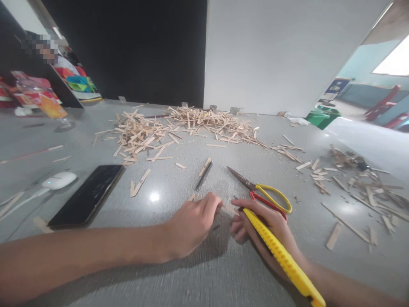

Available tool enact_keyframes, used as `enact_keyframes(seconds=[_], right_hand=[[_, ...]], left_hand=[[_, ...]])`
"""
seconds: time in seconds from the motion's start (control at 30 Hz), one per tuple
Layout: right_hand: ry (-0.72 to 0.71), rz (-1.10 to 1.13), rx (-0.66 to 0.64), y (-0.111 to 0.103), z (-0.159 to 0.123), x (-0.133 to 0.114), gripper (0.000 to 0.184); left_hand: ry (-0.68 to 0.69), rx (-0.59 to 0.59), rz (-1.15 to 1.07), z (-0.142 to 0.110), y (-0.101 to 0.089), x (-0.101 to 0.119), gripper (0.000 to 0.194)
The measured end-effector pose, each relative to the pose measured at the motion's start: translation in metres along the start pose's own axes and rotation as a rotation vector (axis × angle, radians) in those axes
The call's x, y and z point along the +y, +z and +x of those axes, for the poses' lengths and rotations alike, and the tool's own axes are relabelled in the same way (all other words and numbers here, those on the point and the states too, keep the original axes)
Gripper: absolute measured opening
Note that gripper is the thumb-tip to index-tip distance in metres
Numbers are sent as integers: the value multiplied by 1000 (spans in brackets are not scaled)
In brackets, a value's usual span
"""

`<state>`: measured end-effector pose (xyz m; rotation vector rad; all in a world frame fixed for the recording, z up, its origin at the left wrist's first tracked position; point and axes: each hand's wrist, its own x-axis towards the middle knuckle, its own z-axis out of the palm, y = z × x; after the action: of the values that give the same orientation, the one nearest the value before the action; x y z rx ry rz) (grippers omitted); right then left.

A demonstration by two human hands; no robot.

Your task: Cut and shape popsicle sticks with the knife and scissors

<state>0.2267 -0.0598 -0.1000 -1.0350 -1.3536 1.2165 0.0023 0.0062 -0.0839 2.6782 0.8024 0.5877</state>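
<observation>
My left hand [191,224] rests on the grey table [198,273], fingers curled and pinching a small wooden stick piece [229,208] against the surface. My right hand [266,230] grips a yellow utility knife [281,256], its tip right beside that piece. Just beyond my right hand lie scissors [260,189] with yellow and red handles. A black pen [203,175] lies next to a wooden stick ahead of my left hand.
A big pile of wooden sticks [179,125] covers the far middle of the table; more scraps [361,183] lie scattered at right. A black phone [87,196] and a white mouse [59,180] sit at left. Colourful packets [38,96] are at the far left.
</observation>
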Motion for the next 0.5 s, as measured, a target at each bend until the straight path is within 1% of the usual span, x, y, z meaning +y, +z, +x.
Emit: enact_keyframes(seconds=[0.1,0.2,0.27,0.37,0.5], right_hand=[[-9,-15,46,0,1,-2,26],[-21,-30,55,-1,1,-1,28],[-26,-46,49,-2,1,1,30],[-27,-70,46,-3,1,1,31],[-25,-95,64,1,2,-8,22]], left_hand=[[-122,51,-205,2,-3,5,24],[-222,65,-422,6,-8,12,36],[-271,46,-572,8,-11,14,40],[-341,-9,-780,11,-14,15,32],[-404,-59,-948,13,-17,15,37]])
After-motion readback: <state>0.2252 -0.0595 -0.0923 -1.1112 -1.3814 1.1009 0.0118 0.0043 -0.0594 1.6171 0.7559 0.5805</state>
